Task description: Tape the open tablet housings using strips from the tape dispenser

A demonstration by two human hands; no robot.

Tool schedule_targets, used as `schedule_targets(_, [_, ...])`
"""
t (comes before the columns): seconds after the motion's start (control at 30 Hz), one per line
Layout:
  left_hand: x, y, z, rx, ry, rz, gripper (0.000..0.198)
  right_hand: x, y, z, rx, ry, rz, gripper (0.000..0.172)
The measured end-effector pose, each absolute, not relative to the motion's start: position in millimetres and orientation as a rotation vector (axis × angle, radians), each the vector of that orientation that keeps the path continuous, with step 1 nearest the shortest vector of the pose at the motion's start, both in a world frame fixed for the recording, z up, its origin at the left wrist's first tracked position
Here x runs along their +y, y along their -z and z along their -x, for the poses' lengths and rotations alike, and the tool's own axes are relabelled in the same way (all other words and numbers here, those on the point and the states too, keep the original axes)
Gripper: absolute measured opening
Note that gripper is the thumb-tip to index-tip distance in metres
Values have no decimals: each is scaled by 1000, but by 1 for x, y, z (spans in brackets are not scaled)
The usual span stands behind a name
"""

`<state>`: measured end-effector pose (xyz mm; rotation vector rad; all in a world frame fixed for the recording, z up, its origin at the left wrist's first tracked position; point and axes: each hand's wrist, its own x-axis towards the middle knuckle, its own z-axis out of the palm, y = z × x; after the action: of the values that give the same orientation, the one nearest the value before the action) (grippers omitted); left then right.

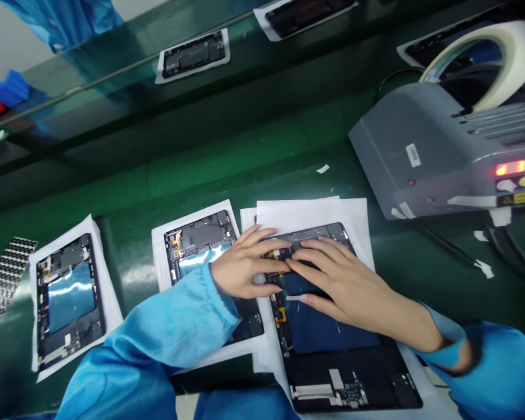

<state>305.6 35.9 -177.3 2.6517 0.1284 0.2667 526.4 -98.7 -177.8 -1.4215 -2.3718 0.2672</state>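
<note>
Tablet (308, 364) lies on paper (308, 213), probably against scratches. Left hand (241, 267) and right hand (347, 286) seem to steady it, fingers (311, 272) spread, gripping nothing.

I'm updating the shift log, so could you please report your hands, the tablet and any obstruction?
Left hand and right hand over upper half of opened tablet. Internals exposed, white paper beneath. Left sleeve overlapping neighbouring tablet.

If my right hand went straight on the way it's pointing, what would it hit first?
Probably your left hand: its fingers lie just ahead of your right hand, perhaps touching it, though depth is hard to judge.
</note>
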Motion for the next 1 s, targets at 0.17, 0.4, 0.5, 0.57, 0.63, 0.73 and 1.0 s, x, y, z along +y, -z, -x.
schedule_targets(0.17, [36,182,-307,171,-231,-2543,35,-97,170,-529,-2380,-121,1345,35])
schedule_targets(0.4, [35,174,-313,312,-25,-2439,37,-86,158,-532,-2432,36,1100,27])
schedule_targets(0.5, [34,171,-314,334,-3,-2413,38,-73,157,-532,-2507,90,960,27])
schedule_targets(0.57, [33,172,-314,336,-16,-2401,39,-66,157,-532,-2563,99,876,26])
schedule_targets(0.63, [32,173,-314,332,-34,-2396,39,-62,157,-533,-2611,70,827,26])
schedule_targets(0.73, [30,175,-314,332,-46,-2399,41,-63,160,-535,-2654,42,823,29])
schedule_targets(1.0, [31,174,-315,315,-61,-2410,40,-58,163,-537,-2738,56,794,27])
